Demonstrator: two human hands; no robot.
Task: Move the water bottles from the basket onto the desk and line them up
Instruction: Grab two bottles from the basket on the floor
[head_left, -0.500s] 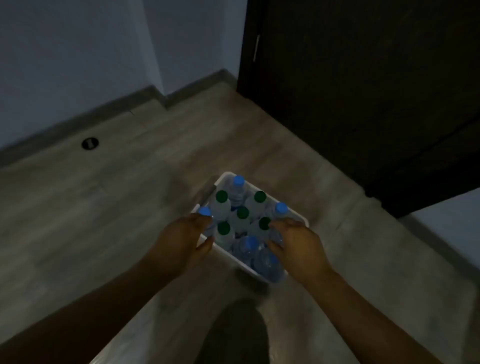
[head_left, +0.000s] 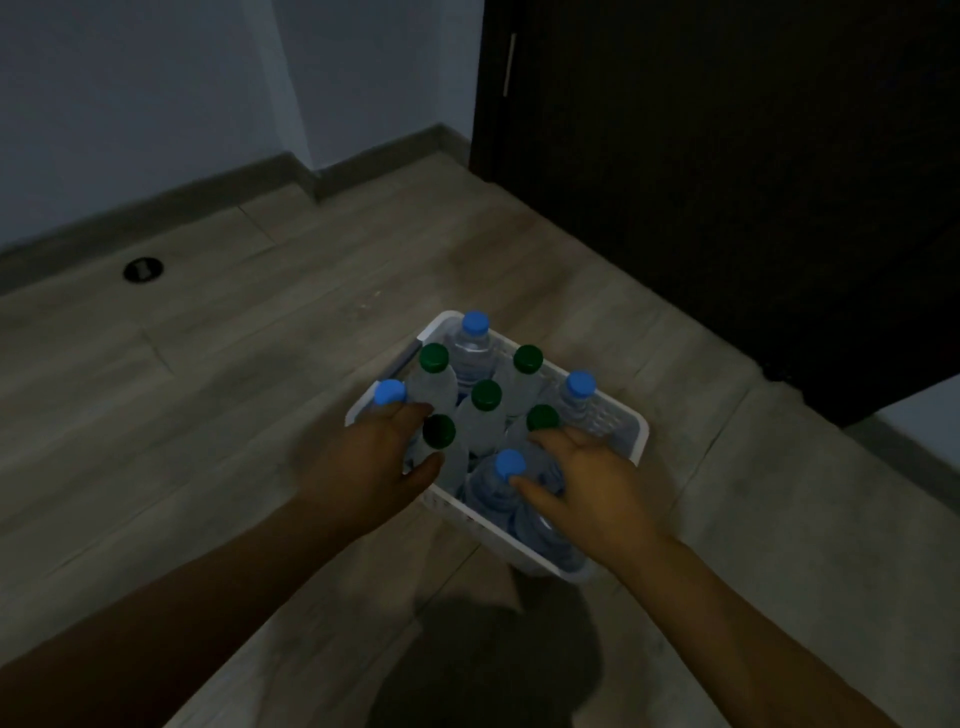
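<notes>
Bottles fill the white basket (head_left: 621, 423), which sits on a pale wooden floor (head_left: 249, 374), and none has left it as far as this view shows. Nine caps can be counted among the water bottles (head_left: 472, 353): four blue ones near the basket's corners and five green ones clustered towards its middle. All of them stand upright and packed close together.

The left hand (head_left: 371, 467) hangs over the basket's left rim. Its fingers reach towards the blue-capped bottle (head_left: 389, 393) at that corner and its thumb is spread wide, so a green cap shows in the gap between them. The right hand (head_left: 589, 486) lies over the basket's near right part, fingers extended across the bottle tops and thumb pointing at the nearest blue cap (head_left: 509, 464). Neither hand seems to have closed round anything; both look spread and loose, at most touching the tops.

By my reading the task is at its very beginning: the first pick is being chosen, and every bottle has yet to be lifted out, carried and lined up. No desk appears in view, only a dark door (head_left: 727, 208) beyond the basket and a round floor fitting (head_left: 143, 269) far off to the basket's left
</notes>
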